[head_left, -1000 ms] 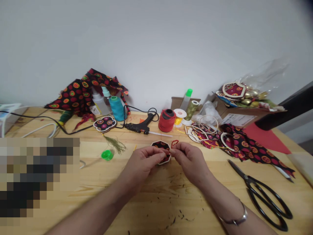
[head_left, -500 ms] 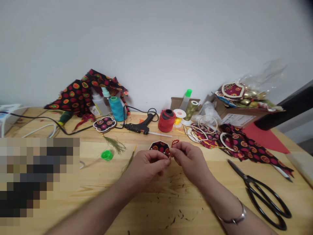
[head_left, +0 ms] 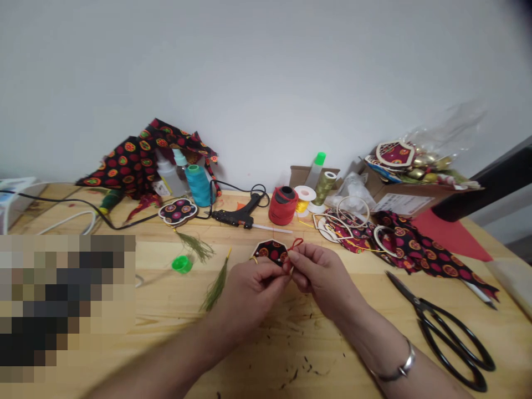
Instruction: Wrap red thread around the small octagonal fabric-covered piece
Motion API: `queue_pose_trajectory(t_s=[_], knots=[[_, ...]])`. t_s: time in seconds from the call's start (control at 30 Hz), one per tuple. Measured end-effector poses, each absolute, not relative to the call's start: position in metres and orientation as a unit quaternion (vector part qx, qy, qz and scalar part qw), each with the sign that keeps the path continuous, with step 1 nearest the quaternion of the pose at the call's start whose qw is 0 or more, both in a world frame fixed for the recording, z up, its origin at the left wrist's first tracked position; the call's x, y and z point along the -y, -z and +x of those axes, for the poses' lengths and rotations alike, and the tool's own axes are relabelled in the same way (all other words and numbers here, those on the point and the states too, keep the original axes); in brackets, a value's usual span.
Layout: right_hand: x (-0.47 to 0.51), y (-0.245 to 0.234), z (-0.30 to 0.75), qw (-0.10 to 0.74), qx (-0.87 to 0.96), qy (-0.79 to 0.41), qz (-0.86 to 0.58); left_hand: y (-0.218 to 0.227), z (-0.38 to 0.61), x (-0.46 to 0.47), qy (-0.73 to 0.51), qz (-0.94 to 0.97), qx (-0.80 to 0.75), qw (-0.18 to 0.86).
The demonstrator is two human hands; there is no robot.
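Note:
Between my two hands is a red cord (head_left: 297,242), its small loop sticking up above the right fingertips. My right hand (head_left: 318,269) pinches the cord between thumb and forefinger. Close against it, my left hand (head_left: 257,282) is closed in a pinch on the lower part of the cord, the fingertips almost meeting. Just behind the fingers lies an octagonal ornament (head_left: 271,250) with a pale wooden rim and dark patterned fabric; its lower part is hidden by my hands. A green tassel (head_left: 216,288) lies beside my left hand.
A black glue gun (head_left: 236,216), a red thread spool (head_left: 283,206) and a yellow thread spool (head_left: 305,195) stand behind my hands. Large black scissors (head_left: 444,332) lie at right. A flower-shaped ornament (head_left: 178,211) and a green cap (head_left: 182,264) are at left. A cardboard box (head_left: 403,197) stands back right.
Both hands have shifted slightly, fingertips closer together around the cord. The red loop now stands more open, and more of the green tassel shows beside my left hand.

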State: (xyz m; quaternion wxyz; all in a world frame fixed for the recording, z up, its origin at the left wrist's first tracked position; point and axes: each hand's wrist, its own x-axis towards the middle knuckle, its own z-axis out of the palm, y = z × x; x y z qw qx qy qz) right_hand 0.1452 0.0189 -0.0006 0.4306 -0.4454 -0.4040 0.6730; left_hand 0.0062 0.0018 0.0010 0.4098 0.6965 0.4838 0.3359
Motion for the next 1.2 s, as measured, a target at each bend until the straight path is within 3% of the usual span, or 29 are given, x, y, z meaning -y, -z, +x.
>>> queue_pose_trajectory(t_s=[0.3, 0.47, 0.57, 0.67, 0.77, 1.2], knots=[[-0.019, 0.0, 0.144, 0.44, 0.383, -0.688, -0.431, -0.002, 0.005, -0.002, -0.339, 0.704, -0.481, 0.398], [-0.019, -0.006, 0.143, 0.44, 0.397, -0.658, -0.465, -0.003, 0.001, -0.003, -0.455, 0.647, -0.515, 0.331], [-0.018, -0.006, 0.142, 0.435, 0.424, -0.629, -0.484, -0.002, 0.002, -0.004, -0.513, 0.571, -0.507, 0.393], [-0.017, -0.003, 0.142, 0.424, 0.455, -0.605, -0.497, 0.002, 0.006, -0.003, -0.485, 0.527, -0.46, 0.525], [-0.017, -0.001, 0.142, 0.412, 0.488, -0.575, -0.51, 0.007, 0.009, -0.003, -0.454, 0.543, -0.42, 0.568], [-0.017, 0.002, 0.142, 0.405, 0.511, -0.562, -0.509, -0.001, 0.005, -0.001, -0.368, 0.639, -0.481, 0.475]])
